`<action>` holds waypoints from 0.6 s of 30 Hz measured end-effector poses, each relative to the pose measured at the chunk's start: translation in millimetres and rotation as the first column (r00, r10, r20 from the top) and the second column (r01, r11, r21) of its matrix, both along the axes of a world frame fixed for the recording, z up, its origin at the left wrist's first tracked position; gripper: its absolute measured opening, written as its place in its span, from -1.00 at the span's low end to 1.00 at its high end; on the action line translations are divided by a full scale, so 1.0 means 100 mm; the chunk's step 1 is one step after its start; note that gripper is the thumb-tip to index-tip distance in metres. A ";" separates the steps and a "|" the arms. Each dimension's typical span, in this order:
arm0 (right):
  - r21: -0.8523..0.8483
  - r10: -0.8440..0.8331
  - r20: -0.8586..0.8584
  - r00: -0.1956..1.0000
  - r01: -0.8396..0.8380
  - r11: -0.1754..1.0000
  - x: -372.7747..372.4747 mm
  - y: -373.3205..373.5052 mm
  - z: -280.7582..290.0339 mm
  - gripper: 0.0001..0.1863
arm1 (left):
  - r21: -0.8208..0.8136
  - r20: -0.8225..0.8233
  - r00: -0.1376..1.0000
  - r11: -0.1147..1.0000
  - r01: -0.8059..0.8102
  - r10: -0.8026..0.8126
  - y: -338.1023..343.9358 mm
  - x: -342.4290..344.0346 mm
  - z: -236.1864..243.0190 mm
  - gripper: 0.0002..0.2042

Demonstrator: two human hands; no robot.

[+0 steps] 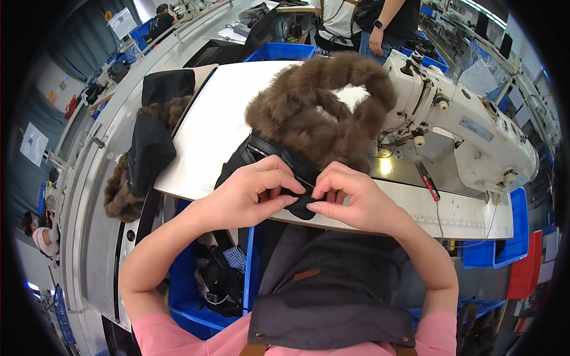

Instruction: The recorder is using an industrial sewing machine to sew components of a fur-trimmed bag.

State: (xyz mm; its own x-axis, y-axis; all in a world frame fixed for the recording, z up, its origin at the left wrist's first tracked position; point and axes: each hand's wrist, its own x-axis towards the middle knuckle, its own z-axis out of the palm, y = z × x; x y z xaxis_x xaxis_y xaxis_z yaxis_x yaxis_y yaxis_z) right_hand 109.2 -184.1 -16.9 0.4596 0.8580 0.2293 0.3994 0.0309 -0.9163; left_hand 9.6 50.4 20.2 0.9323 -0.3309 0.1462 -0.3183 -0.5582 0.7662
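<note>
A black bag (pixel 237 159) with a silver zipper lies at the front edge of the white sewing table (pixel 208 130). A thick brown fur strap (pixel 297 118) is attached and loops away over the tabletop. My left hand (pixel 255 193) pinches the bag's black fabric at its near edge, thumb against fingers. Close beside it, my right hand (pixel 353 199) pinches the same edge near the zipper end. The fingertips of both hands almost meet, and the bit of cloth between them is largely hidden.
A white sewing machine (pixel 487 133) stands on the right, with red-handled thread snips (pixel 426 181) beside it. Another black bag (pixel 151 148) with brown fur lies at left. A blue bin (pixel 252 267) sits below the table. Another person's hand (pixel 376 43) hangs beyond the table.
</note>
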 end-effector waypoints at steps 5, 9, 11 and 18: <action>0.040 -0.104 0.339 0.935 0.096 0.995 -0.08 0.06 -0.08 -0.83 | 0.017 0.126 0.992 1.000 -0.015 0.013 0.01 -0.05 -0.13 -0.83; 0.063 -0.118 0.235 0.965 0.106 0.992 -0.10 0.05 -0.13 -0.84 | 0.178 0.385 0.922 0.983 -0.043 -0.029 -0.03 -0.08 -0.22 -0.82; 0.078 -0.096 0.167 0.981 0.084 0.993 -0.07 0.03 -0.16 -0.87 | 0.288 0.511 0.859 0.945 -0.153 -0.017 -0.09 -0.10 -0.20 -0.83; 0.126 -0.101 0.208 0.973 0.076 0.989 -0.08 0.02 -0.21 -0.85 | 0.296 0.107 0.990 0.948 -0.120 0.092 -0.11 -0.12 -0.02 -0.80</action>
